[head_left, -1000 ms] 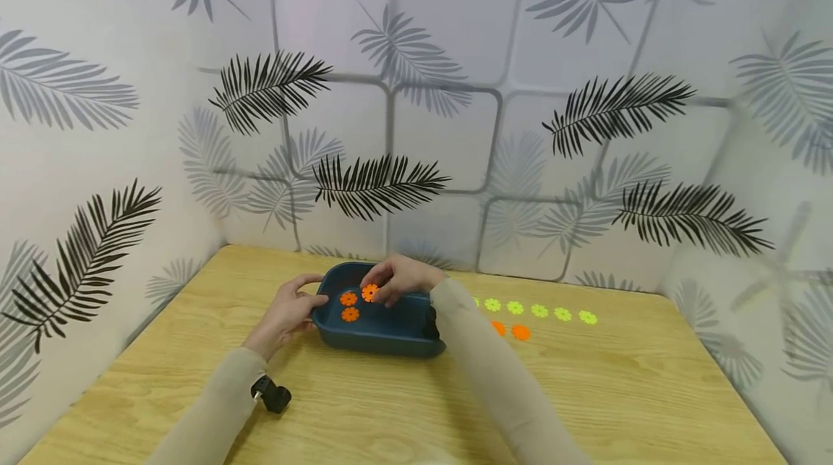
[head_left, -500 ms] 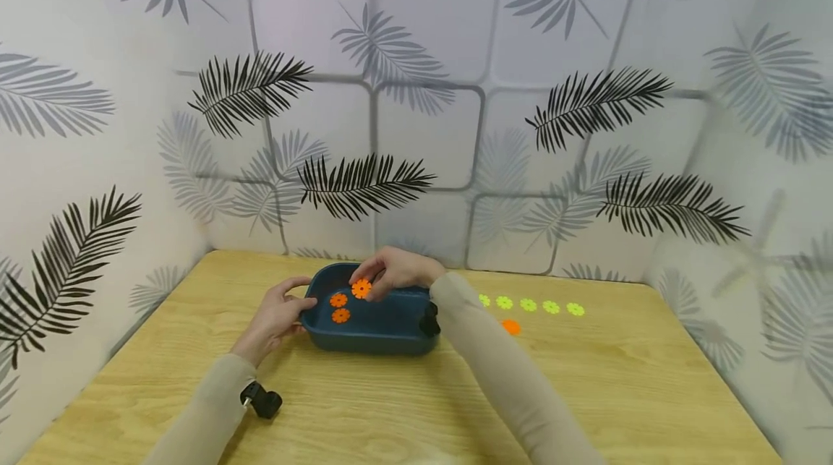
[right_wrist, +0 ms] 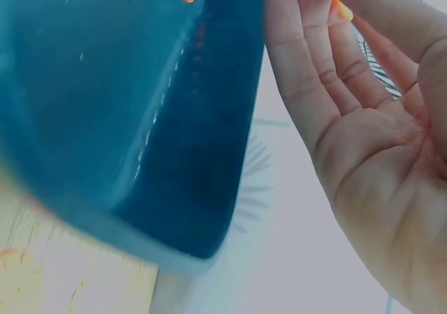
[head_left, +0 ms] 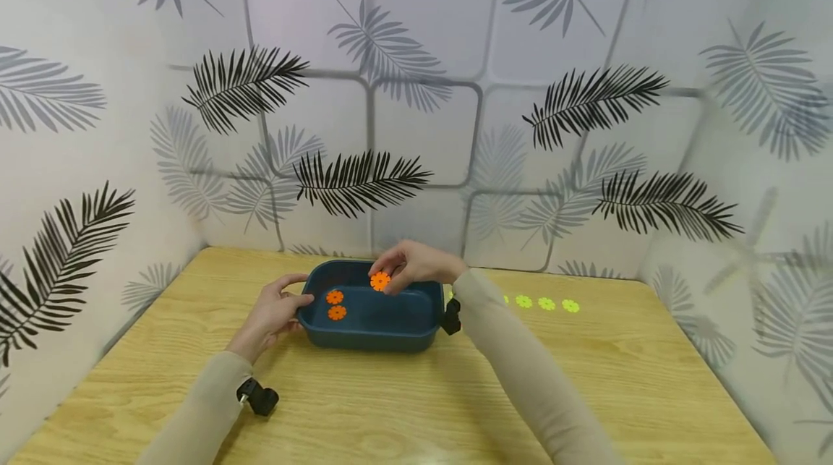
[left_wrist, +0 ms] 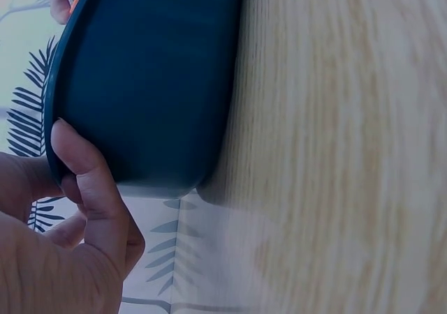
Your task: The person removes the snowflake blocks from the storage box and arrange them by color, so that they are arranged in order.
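My left hand [head_left: 273,313] grips the left end of a dark blue plastic tub [head_left: 374,340], thumb on the rim and fingers outside and under it. The left wrist view shows those fingers curled at the tub's rim [left_wrist: 52,98]. Over the tub's far side, my right hand [head_left: 419,265] pinches an orange flower-shaped disc [head_left: 380,281] between thumb and fingers. Most of that disc hides behind the fingers in the right wrist view. Inside the tub, towards its left end, lie an orange disc [head_left: 335,297] and a second orange disc [head_left: 337,313].
To the right, a row of yellow-green flower discs [head_left: 547,304] lies on the wooden table [head_left: 390,407]; my right sleeve [head_left: 520,356] covers part of the row. An orange patch [right_wrist: 17,279] shows blurred on the table in the right wrist view. A patterned wall [head_left: 423,212] stands behind.
My right hand, with the orange disc, has shifted right and slightly up from over the two discs. Its sleeve now covers the orange disc on the table. The left hand keeps its grip.
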`<state>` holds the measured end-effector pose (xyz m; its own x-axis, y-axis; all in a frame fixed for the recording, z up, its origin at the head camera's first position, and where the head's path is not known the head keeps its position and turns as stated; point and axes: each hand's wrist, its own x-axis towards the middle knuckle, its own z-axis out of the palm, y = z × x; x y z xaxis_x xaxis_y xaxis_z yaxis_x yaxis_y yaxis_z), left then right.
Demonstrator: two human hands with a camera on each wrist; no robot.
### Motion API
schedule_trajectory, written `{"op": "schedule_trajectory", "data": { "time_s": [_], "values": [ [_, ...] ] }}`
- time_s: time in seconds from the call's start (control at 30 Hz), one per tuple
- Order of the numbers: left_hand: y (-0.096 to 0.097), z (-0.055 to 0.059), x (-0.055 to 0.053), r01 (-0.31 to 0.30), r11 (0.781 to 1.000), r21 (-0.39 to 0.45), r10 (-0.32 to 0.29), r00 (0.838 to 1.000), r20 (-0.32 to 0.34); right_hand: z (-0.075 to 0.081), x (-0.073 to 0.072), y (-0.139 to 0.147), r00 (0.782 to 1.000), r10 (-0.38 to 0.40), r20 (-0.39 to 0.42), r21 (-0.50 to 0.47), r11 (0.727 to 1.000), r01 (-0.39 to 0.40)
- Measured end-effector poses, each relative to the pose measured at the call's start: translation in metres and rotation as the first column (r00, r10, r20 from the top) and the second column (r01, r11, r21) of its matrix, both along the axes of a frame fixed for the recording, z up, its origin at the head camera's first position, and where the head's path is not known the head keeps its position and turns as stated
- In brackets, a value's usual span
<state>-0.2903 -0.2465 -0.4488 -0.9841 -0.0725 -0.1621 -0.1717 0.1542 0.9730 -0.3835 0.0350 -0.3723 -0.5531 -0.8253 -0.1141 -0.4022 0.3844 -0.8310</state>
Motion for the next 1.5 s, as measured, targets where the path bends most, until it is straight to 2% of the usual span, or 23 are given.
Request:
{"op": "schedule_trajectory", "data": {
  "time_s": [0.23,0.33,0.7,1.0,1.5],
  "values": [
    [0.001,0.002,0.001,0.016,1.000,-0.008,-0.016,1.000,-0.002,-0.003,0.004,0.020,0.999,-0.029,0.038,-0.022,0.999,0.030],
    [0.001,0.002,0.001,0.002,1.000,-0.010,-0.002,1.000,0.000,-0.006,0.006,0.028,0.997,-0.052,0.066,-0.028,0.998,0.054],
    [0.001,0.000,0.000,0.007,1.000,-0.024,-0.007,1.000,-0.010,-0.017,0.011,0.060,0.993,-0.109,0.047,-0.019,0.994,0.110],
    [-0.001,-0.001,-0.001,0.020,0.999,-0.048,-0.022,0.999,-0.043,-0.025,0.014,0.079,0.988,-0.150,0.048,-0.031,0.988,0.151],
    [-0.001,0.000,-0.002,0.007,0.999,-0.042,-0.008,1.000,-0.027,-0.038,0.020,0.103,0.981,-0.184,0.069,-0.070,0.980,0.188]
  ]
}}
